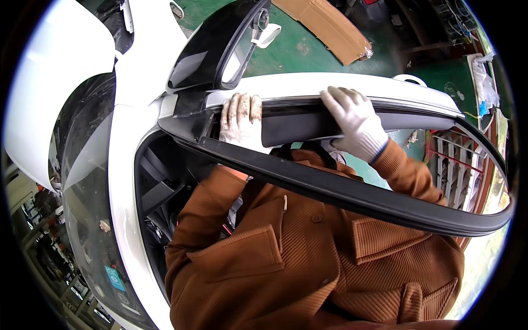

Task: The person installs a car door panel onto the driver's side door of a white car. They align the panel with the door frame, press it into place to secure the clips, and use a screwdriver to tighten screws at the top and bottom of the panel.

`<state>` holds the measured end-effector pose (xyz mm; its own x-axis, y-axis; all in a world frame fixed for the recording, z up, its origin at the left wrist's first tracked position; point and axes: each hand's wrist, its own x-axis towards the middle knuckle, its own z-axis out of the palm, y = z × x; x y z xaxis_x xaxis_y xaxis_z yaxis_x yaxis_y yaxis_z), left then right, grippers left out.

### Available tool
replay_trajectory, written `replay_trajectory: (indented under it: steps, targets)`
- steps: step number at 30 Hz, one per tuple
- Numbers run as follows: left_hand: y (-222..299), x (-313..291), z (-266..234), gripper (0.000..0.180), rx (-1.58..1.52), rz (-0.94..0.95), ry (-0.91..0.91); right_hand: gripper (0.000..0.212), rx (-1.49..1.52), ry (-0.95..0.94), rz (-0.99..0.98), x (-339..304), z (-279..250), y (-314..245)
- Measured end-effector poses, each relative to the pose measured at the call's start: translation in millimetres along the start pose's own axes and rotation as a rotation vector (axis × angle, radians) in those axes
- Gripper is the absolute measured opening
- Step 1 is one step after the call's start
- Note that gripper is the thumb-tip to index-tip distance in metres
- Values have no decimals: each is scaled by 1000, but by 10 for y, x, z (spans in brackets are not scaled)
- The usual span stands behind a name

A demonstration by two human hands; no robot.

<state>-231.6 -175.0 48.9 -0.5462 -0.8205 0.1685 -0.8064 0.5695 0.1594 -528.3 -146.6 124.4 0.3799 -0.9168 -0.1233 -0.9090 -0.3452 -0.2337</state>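
My left hand, in a white work glove with dirt-stained fingers, reaches through the window opening of a white car door. Its fingers lie straight, side by side, across the dark trim strip along the window sill, close to the mirror corner. The left thumb is hidden. Farther right along the same strip, my right hand touches the edge with its fingertips, thumb apart, in a cleaner white glove. Between me and the door's lower part runs the black window frame, passing in front of my brown jacket sleeves.
A black side mirror juts out beyond my left hand. The windshield and raised white hood are at the left. On the green floor lies a long cardboard piece. Metal racking stands at the right.
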Motion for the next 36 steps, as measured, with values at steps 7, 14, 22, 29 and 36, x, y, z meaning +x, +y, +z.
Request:
replay_trajectory:
  steps: [7, 14, 22, 29, 36]
  targets:
    - [-73, 89, -118, 105, -90, 23, -106, 106, -44, -167, -105, 377, 210, 1]
    - [-61, 134, -212, 84, -185, 25, -181, 106, -25, -236, -95, 407, 162, 30]
    - [33, -157, -189, 84, -267, -108, 10, 92, 135, 15, -107, 240, 177, -36]
    - [75, -98, -210, 64, -66, -196, -88, 66, 167, 144, -58, 192, 327, -246]
    - [-64, -37, -224, 67, -81, -109, -208, 86, 70, -21, 31, 223, 499, -334]
